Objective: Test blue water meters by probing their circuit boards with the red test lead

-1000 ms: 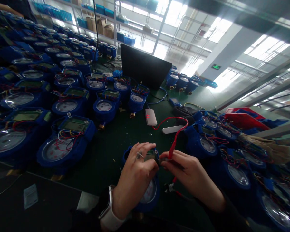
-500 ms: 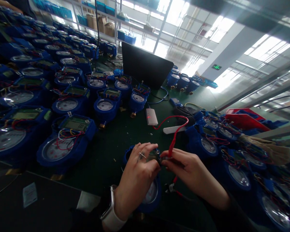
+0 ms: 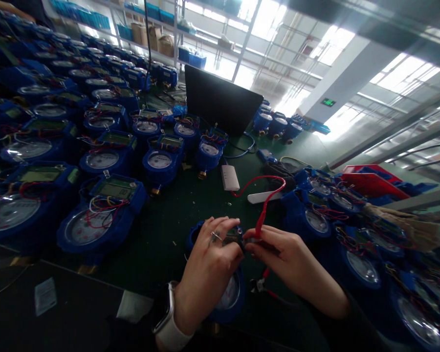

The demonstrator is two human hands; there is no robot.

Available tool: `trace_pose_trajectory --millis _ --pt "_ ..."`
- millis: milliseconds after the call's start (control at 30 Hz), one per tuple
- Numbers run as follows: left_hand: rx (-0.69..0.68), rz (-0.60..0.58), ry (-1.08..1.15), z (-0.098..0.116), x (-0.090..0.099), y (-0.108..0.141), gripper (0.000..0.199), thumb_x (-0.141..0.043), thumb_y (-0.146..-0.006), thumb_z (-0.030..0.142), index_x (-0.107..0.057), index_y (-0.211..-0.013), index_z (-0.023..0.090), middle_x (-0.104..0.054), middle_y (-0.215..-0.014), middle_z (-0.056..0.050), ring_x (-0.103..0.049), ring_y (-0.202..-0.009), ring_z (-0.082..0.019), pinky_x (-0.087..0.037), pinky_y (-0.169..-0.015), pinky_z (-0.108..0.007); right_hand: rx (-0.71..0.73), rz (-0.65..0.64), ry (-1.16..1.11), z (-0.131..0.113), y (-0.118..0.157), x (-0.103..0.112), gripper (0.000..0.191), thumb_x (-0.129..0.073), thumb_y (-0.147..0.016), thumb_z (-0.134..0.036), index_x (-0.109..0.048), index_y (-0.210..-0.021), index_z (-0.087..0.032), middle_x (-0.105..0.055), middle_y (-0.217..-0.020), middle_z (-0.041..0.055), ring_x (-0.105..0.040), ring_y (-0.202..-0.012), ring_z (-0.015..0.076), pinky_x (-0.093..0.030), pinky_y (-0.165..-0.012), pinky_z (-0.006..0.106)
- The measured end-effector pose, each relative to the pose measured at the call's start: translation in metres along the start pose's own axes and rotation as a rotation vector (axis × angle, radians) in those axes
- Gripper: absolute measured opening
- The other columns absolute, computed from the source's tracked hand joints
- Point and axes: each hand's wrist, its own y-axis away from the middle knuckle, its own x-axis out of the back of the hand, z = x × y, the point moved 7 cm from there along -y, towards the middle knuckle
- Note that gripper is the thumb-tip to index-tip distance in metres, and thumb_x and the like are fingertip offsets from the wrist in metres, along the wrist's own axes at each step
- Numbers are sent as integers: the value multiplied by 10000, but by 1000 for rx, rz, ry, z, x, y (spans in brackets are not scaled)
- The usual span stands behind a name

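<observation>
In front of me stands a blue water meter (image 3: pixel 235 305), its round dial partly covered by my left hand (image 3: pixel 212 259). The left fingers are curled over the meter's top and grip it beside the small circuit board (image 3: pixel 231 237). My right hand (image 3: pixel 282 259) pinches the plug end of a red cable (image 3: pixel 263 215) against the board's right edge; the plug's tip is hidden by the fingers. The cable loops back to a small white box (image 3: pixel 230 178). Just below the right hand lie red-handled cutters (image 3: pixel 257 285), partly hidden.
Rows of blue water meters with loose wires (image 3: pixel 102 205) fill the left side, and more meters (image 3: pixel 361 266) stand at the right. Behind the white box is a black laptop screen (image 3: pixel 222 100). A pale flat strip (image 3: pixel 264 197) and a red bin (image 3: pixel 374 181) are to the right.
The red lights on the white box have gone out. Both hands have stayed almost exactly where they were, still at the meter's board.
</observation>
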Motion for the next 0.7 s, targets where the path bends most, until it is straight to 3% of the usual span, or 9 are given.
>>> trace_pose_trajectory --millis 700 --pt "-6 7 -7 1 1 -1 80 -725 -818 132 -686 -754 160 -629 -1247 -120 -602 -1180 -312 -524 -1010 -605 31 21 16 -5 -2 2 95 -596 -905 -187 -687 -884 -172 -687 -843 45 -655 -722 172 -516 -607 232"
